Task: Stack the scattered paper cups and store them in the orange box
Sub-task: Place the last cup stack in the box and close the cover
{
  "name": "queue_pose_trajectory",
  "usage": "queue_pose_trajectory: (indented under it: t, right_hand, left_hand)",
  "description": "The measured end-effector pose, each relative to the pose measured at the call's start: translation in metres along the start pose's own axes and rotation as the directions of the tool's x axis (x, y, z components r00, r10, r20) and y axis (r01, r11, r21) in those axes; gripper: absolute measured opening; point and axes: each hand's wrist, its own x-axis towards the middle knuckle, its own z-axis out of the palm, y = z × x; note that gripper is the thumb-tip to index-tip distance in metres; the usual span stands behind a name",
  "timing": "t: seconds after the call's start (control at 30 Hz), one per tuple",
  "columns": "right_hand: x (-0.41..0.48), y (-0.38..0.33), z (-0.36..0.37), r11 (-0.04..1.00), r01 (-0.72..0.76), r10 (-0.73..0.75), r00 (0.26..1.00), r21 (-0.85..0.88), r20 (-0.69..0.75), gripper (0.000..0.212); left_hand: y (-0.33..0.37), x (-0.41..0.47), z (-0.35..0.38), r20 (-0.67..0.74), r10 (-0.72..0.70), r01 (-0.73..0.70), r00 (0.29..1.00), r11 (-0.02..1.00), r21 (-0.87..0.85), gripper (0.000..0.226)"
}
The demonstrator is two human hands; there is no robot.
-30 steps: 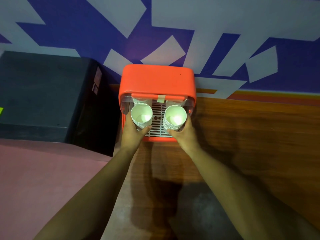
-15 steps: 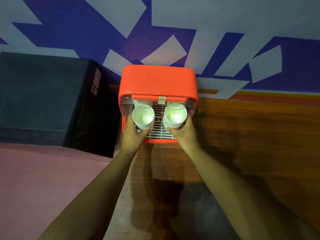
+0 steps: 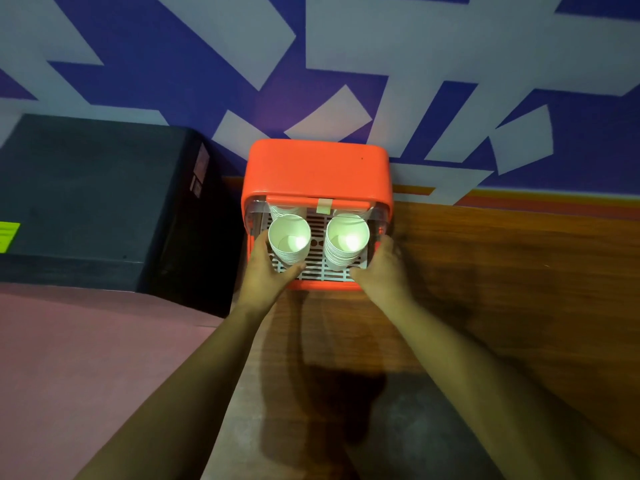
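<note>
Frame centre: left hand [image 3: 266, 273] grips left cup stack [image 3: 289, 239], right hand [image 3: 384, 271] grips right cup stack [image 3: 346, 240]; both upright over white grate [image 3: 318, 270] in orange box [image 3: 318, 168].

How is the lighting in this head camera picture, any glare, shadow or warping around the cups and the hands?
Head view: dim but sharp. Glare blooms inside the right cup stack, fainter in the left cup stack. The left hand and right hand gripping them look dark but readable. A heavy shadow lies on the table near the orange box. The wide lens stretches the forearms.
</note>
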Motion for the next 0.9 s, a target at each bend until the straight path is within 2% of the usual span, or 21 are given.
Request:
queue_pose_trajectory:
  t: [0.07,0.1,0.17,0.27,0.33,0.43,0.5,0.6,0.9]
  right_hand:
    - [-0.01,-0.011,-0.021,0.997,0.05,-0.056,0.991,-0.055,-0.118,0.056]
    - [-0.013,-0.018,-0.029,0.988,0.134,-0.145,0.969,-0.071,-0.2,0.052]
    - [-0.01,-0.032,-0.037,0.932,0.333,-0.361,0.891,-0.144,-0.275,0.058]
    - [0.003,-0.045,-0.032,0.797,0.529,-0.571,0.817,-0.293,-0.079,0.071]
    - [0.005,-0.044,-0.023,0.744,0.557,-0.589,0.808,-0.369,0.031,0.072]
    - [0.001,-0.038,-0.018,0.723,0.559,-0.602,0.798,-0.407,0.025,0.069]
    - [-0.004,-0.036,-0.019,0.71,0.573,-0.616,0.787,-0.409,0.031,0.068]
    - [-0.017,-0.031,-0.018,0.709,0.558,-0.598,0.8,-0.432,0.053,0.069]
    - [-0.049,-0.004,-0.008,0.666,0.58,-0.608,0.786,-0.469,0.109,0.071]
  left_hand:
    - [0.001,-0.008,-0.008,-0.016,-0.004,0.004,1.0,1.0,0.026,0.08]
    - [0.003,-0.013,-0.012,-0.031,-0.009,0.011,0.999,0.999,0.04,0.08]
    - [0.009,-0.022,-0.019,-0.062,-0.006,0.01,0.998,0.998,0.059,0.078]
    - [0.022,-0.027,-0.029,-0.119,0.04,-0.027,0.992,0.994,0.107,0.074]
    - [0.03,-0.026,-0.035,-0.17,0.091,-0.061,0.981,0.983,0.174,0.081]
    - [0.037,-0.02,-0.044,-0.207,0.202,-0.137,0.957,0.947,0.29,0.1]
    - [0.04,-0.016,-0.047,-0.176,0.269,-0.196,0.947,0.916,0.349,0.109]
    - [0.042,-0.015,-0.047,-0.102,0.284,-0.228,0.953,0.899,0.374,0.117]
    - [0.033,-0.028,-0.038,-0.073,0.28,-0.232,0.957,0.893,0.385,0.107]
